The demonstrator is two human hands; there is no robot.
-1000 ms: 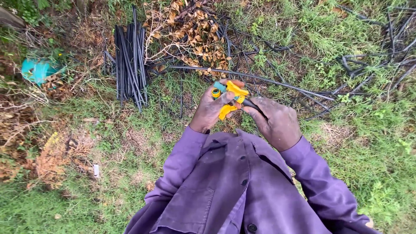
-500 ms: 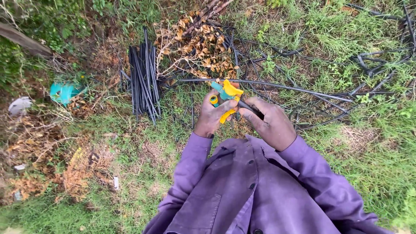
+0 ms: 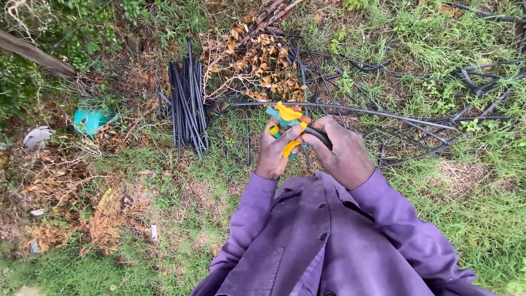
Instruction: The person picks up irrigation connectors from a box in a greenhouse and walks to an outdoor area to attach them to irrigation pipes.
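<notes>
My left hand [image 3: 275,149] grips a small teal and yellow plastic valve fitting [image 3: 286,121] with an orange ring at its side. My right hand [image 3: 342,152] is closed around the end of a black hose [image 3: 319,135] and holds it against the fitting. Both hands are close together in front of my purple shirt [image 3: 307,241], above the grass. Where hose and fitting meet is hidden by my fingers.
A bundle of cut black tubes [image 3: 187,104] lies on the grass to the left. Long black hoses [image 3: 383,116] run across the ground to the right. Dry brown leaves [image 3: 257,52] lie beyond my hands. A teal plastic piece [image 3: 90,120] sits at far left.
The view has shifted slightly, so the ground objects sit further right and lower. My hands keep hold of the fitting and hose, turning the fitting a little.
</notes>
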